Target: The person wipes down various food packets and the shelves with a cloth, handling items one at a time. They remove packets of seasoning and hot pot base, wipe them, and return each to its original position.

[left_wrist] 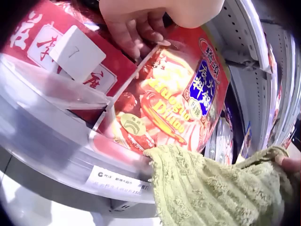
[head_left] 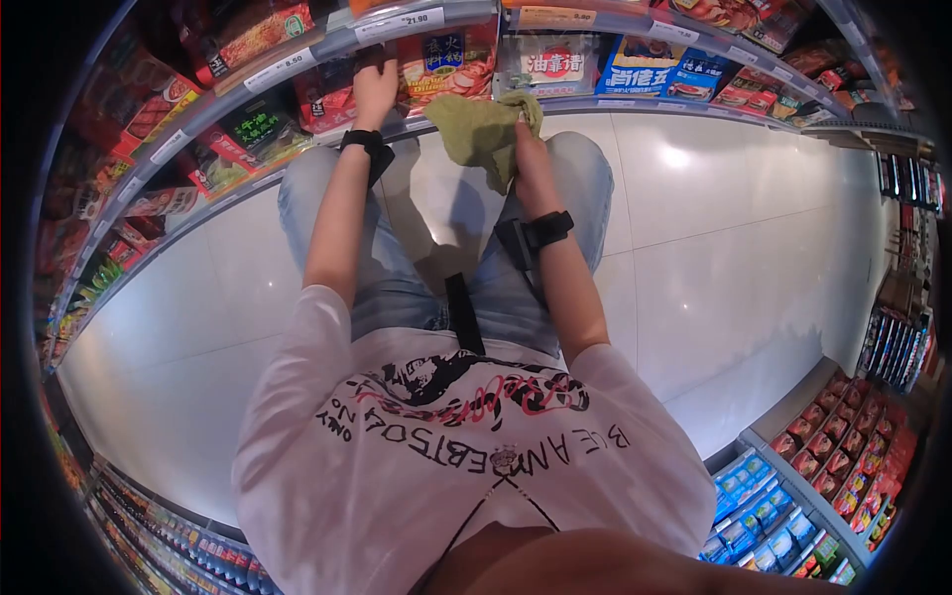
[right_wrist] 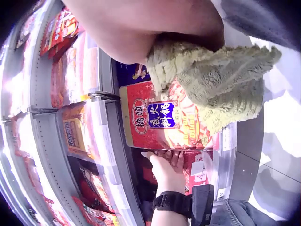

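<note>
A green cloth (head_left: 461, 129) hangs from the right hand (head_left: 534, 164), whose fingers grip it; in the right wrist view the cloth (right_wrist: 221, 84) partly covers a red hot-pot base packet (right_wrist: 136, 117). The left hand (head_left: 374, 94) reaches into the low shelf at that packet's left edge. In the left wrist view its fingertips (left_wrist: 137, 47) are bent down between the packet (left_wrist: 160, 103) and a red box (left_wrist: 28, 37) with a white tag; whether they grip either is unclear. The cloth (left_wrist: 207, 188) hangs over the shelf's front lip.
The shelf's clear front edge (left_wrist: 56, 136) carries price labels. More packets (head_left: 548, 64) stand right of the red one, and a shelf rail (head_left: 397, 25) runs above. Knees in jeans (head_left: 580, 178) flank the arms over a tiled floor (head_left: 714, 188). Other stocked racks (head_left: 843, 446) stand behind.
</note>
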`<state>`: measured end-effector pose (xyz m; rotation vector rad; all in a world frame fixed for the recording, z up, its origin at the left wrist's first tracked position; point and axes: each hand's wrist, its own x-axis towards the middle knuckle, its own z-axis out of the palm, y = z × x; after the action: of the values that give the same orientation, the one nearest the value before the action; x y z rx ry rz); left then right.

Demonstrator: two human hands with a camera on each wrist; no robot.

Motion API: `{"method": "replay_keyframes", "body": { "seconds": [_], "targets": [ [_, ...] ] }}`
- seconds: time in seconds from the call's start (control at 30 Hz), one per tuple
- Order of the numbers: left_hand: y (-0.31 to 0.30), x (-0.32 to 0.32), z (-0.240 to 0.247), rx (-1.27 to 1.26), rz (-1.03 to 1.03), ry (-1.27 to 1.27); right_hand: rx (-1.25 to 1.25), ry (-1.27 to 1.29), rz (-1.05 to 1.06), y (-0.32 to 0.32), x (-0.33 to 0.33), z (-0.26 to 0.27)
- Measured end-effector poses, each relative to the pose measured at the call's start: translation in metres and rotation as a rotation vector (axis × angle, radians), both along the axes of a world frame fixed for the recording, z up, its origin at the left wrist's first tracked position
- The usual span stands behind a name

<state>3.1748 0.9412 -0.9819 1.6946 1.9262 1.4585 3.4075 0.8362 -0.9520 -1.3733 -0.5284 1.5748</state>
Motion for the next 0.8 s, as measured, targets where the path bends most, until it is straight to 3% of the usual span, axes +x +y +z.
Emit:
{"method": "replay_keyframes", "body": {
  "seconds": [0.17,0.23,0.3,0.37,0.43,0.5,0.53,0.6,0.63,0.7,0.73,0.8],
  "targets": [
    [-0.019,0.003,0.040,-0.316,-0.144,0.151,0.005,0.098,-0.032,0.000,0.000,-0.001],
    [-0.029,0.010,0.050,-0.008,-0.294,0.379,0.011,0.115,-0.047,-0.002,0.001,-0.002],
    [-0.025,0.019,0.045,0.071,-0.400,0.317,0.021,0.133,-0.058,-0.002,0.000,-0.001],
    [-0.017,0.028,0.032,-0.286,-0.541,-0.588,0.055,0.143,-0.048,-0.004,-0.002,0.008],
    [-0.016,0.026,0.027,-0.409,-0.467,-0.607,0.065,0.119,-0.019,-0.005,-0.002,0.008],
    [-0.016,0.021,0.028,-0.385,-0.384,-0.257,0.083,0.091,0.010,-0.002,-0.001,0.011],
    [-0.027,0.029,0.041,-0.195,-0.411,-0.263,0.106,0.102,-0.099,-0.003,0.001,0.012],
    [-0.049,0.032,0.058,-0.219,-0.477,-0.290,0.111,0.134,-0.288,-0.008,0.002,0.032],
    [-0.060,0.032,0.066,-0.243,-0.538,-0.317,0.108,0.139,-0.283,-0.008,0.004,0.029],
    [-0.085,0.033,0.081,-0.353,-0.571,0.018,0.519,-0.249,-0.389,-0.010,0.003,0.020],
    [-0.103,0.047,0.099,-0.266,-0.601,-0.219,0.511,-0.242,-0.385,-0.012,-0.002,0.031],
    [-0.123,0.056,0.106,-0.413,-0.579,-0.489,1.097,-1.164,0.092,-0.014,-0.014,0.079]
  ]
}}
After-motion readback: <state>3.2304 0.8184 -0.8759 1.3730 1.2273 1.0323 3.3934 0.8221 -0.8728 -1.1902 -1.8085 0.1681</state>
